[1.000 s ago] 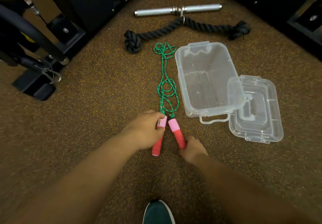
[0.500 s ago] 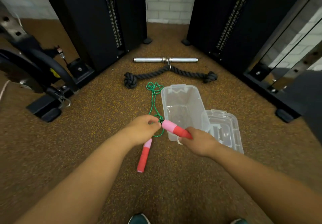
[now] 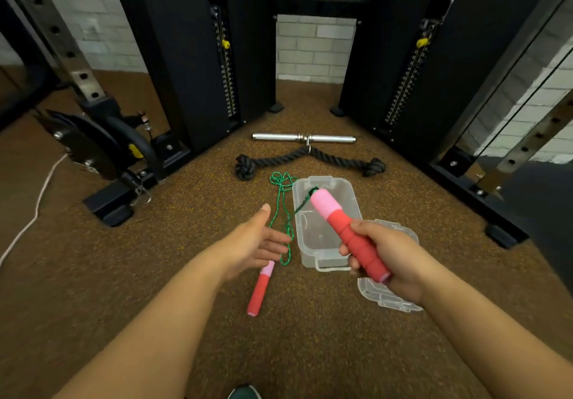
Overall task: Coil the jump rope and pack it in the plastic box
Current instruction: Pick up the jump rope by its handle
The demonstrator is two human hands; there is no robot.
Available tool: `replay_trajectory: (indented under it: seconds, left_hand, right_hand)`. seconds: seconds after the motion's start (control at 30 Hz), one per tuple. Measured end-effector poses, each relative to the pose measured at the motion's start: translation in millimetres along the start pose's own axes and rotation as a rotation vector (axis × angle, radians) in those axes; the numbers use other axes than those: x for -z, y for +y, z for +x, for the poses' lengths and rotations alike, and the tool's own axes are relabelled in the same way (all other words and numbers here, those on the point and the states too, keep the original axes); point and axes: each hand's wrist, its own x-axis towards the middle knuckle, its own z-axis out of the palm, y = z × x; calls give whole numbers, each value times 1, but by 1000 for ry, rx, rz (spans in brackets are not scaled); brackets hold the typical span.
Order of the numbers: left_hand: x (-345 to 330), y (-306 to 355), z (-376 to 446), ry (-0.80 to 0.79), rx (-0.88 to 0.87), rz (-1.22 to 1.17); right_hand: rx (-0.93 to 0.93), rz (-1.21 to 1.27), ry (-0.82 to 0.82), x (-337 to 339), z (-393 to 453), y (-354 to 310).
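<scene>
My right hand (image 3: 389, 257) grips one red and pink jump rope handle (image 3: 344, 229), lifted and tilted over the clear plastic box (image 3: 350, 200). The green rope (image 3: 280, 206) runs from that handle's pink tip down to the carpet, left of the box, with a small tangle at its far end. The second handle (image 3: 260, 290) lies on the carpet below my left hand (image 3: 254, 242). That hand is open, fingers spread, just left of the rope and holding nothing. The box's clear lid (image 3: 387, 299) lies beside the box, partly hidden by my right hand.
A black braided rope attachment (image 3: 307, 161) and a chrome bar (image 3: 304, 138) lie beyond the box. Black weight-machine towers (image 3: 192, 57) stand at the back on both sides. A machine base (image 3: 114, 203) sits at left. My shoe tip (image 3: 245, 394) shows at the bottom edge.
My right hand has raised its handle higher, over the box. My left hand has let go of the rope and opened. The view has tilted up towards the machines.
</scene>
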Motion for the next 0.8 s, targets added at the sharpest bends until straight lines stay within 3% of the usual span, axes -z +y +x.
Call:
replay_trajectory:
  seconds: [0.1,0.37,0.53,0.8]
  left_hand:
    - [-1,4,1,-73,20,-68]
    - [-16,25,14,-217,7,-429]
    - [-24,42,15,-375,-84,-661]
    - [-25,57,10,-346,-206,-755]
  right_hand:
    - [16,-17,-14,3,2,3]
    - [125,34,-281,8,1,10]
    - [59,-6,-455,12,0,14]
    - [-27,-279,-561,12,9,33]
